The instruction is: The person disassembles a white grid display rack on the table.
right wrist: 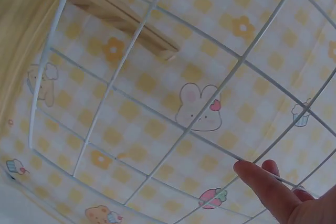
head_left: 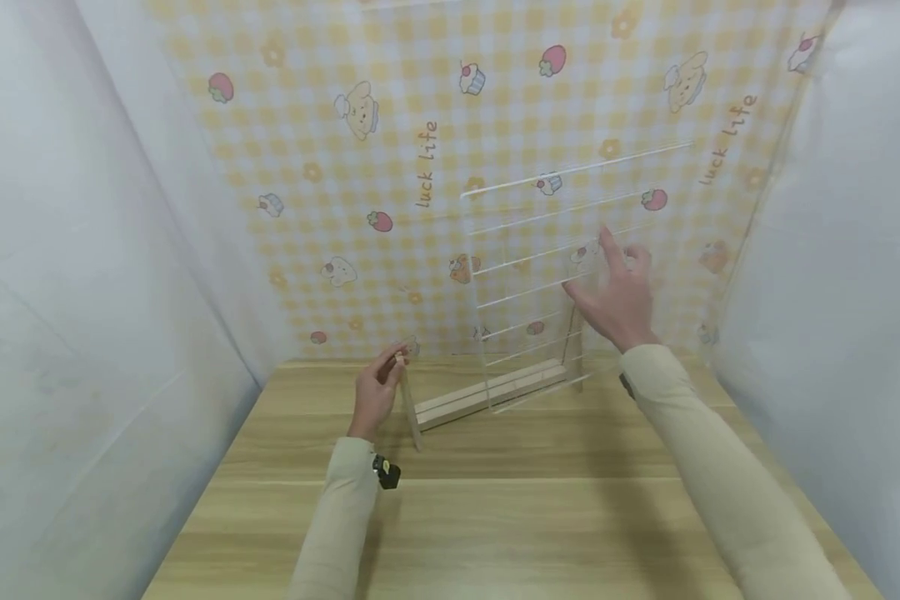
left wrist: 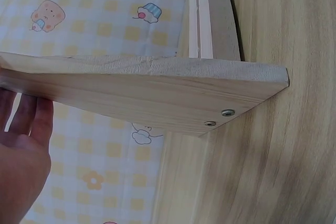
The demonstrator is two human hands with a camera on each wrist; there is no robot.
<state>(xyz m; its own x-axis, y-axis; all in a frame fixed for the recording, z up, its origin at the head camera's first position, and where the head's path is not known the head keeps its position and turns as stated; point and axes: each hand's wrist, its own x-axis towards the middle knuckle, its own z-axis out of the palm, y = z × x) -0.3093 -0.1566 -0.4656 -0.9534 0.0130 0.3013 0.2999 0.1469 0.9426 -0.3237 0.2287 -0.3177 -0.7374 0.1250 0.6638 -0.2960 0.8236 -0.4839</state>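
Wire grid (right wrist: 187, 129) rises beside the wooden stand (head_left: 457, 406), whose length runs left to right. The nearer right hand (head_left: 617, 302) pinches the grid; the left hand (head_left: 375, 396) grips the stand's left end.

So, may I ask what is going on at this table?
A person's right hand holds up a white wire grid near a low wooden stand. The left hand holds the upper end of the stand's side board. The stand is on the table; whether the grid touches it, I cannot tell.
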